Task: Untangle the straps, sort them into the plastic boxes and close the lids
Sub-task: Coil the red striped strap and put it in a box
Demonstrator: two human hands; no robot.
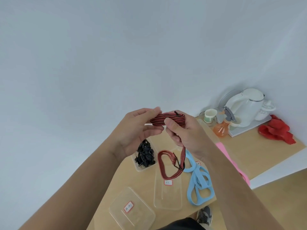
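Observation:
Both hands hold a red-and-black striped strap [167,119] up above the table. My left hand [139,130] pinches its folded end and my right hand [182,130] grips the other side; the strap's tail hangs down to a loop [164,168] lying over a clear plastic lid [167,195]. A clear box [141,166] on the left holds black straps [145,156]. A light-blue strap [199,183] lies tangled on the table to the right. Another clear lid [131,211] with a red-framed label sits near the front edge.
On the wooden table [249,156], far right, stand a white kettle [244,105] on a tray, paper cups [210,116], an orange spray bottle [221,128] and a red cloth [275,130]. A pink sheet [232,161] lies under my right forearm. A shoe [205,214] shows below.

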